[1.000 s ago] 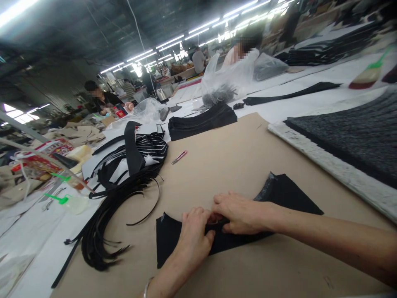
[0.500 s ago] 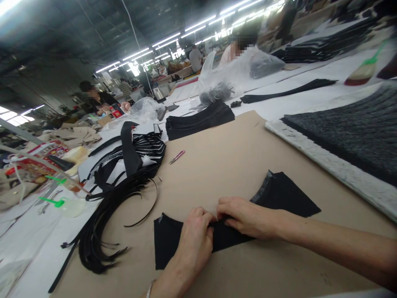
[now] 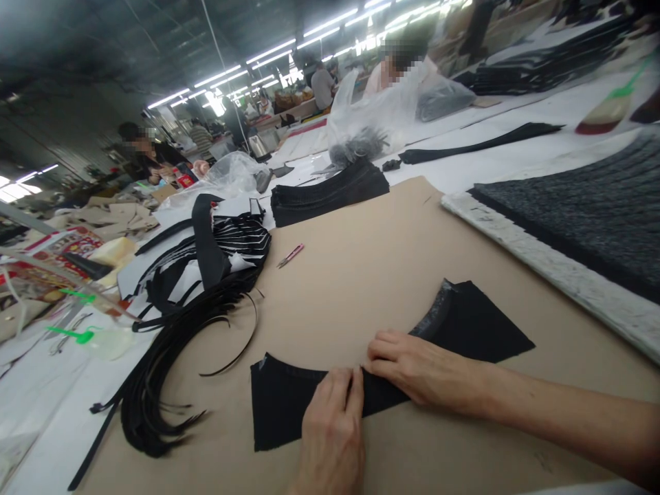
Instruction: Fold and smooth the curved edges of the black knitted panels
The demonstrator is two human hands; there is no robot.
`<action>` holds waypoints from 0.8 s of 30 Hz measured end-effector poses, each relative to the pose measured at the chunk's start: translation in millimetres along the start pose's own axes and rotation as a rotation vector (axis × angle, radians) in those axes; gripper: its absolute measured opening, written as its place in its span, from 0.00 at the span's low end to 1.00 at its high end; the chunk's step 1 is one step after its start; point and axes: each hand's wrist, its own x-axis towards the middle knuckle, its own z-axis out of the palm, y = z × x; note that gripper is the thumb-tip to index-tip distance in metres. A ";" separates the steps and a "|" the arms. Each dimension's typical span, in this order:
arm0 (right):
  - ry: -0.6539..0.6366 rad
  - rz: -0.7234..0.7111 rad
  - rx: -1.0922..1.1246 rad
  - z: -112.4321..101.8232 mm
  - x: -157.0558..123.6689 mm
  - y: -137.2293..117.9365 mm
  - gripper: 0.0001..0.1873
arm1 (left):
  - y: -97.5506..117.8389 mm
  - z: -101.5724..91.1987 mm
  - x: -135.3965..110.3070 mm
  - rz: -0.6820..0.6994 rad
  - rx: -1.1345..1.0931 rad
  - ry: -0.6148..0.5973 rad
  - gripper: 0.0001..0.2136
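A black fabric piece (image 3: 281, 405) with a curved upper edge lies flat on the brown board. Along that curve runs a shinier grey-black strip, plainest on the right side. At the middle of the curve, my left hand (image 3: 335, 423) has its fingers closed on the edge, pressing it down. Just to the right, my right hand (image 3: 417, 364) is closed with bent fingers on the same edge. The fingertips of both hands nearly meet, and the cloth beneath them is hidden. Thread snips (image 3: 291, 256) with pink handles lie farther up the board.
Thin black strips (image 3: 149, 392) curl at the left, beside a pile of black and white pieces (image 3: 237, 240). Stacked black fabric (image 3: 330, 192) sits at the board's far edge. A white-edged slab (image 3: 520, 234) bears dark grey material. Green-tipped bottles (image 3: 111, 342) stand left; people work behind.
My left hand has turned more upright, its fingers now stretched forward over the edge. My right hand has shifted slightly right, and a small gap shows between the hands. The view has moved slightly.
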 end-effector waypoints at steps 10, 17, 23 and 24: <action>-0.041 -0.011 -0.139 4.9 -0.5 -9.4 0.10 | -19.8 -13.9 -28.3 0.098 -0.079 -0.093 0.30; -0.048 0.031 -0.118 9.4 3.9 -18.8 0.10 | -33.9 -29.1 -28.5 -0.379 -0.315 0.069 0.19; -0.054 -0.010 -0.160 10.5 3.7 -14.8 0.09 | -49.8 -28.9 -26.7 -0.169 -0.234 -0.057 0.19; -0.055 -0.018 -0.167 11.1 3.6 -14.0 0.08 | -51.7 -27.9 -28.7 -0.123 -0.192 -0.088 0.20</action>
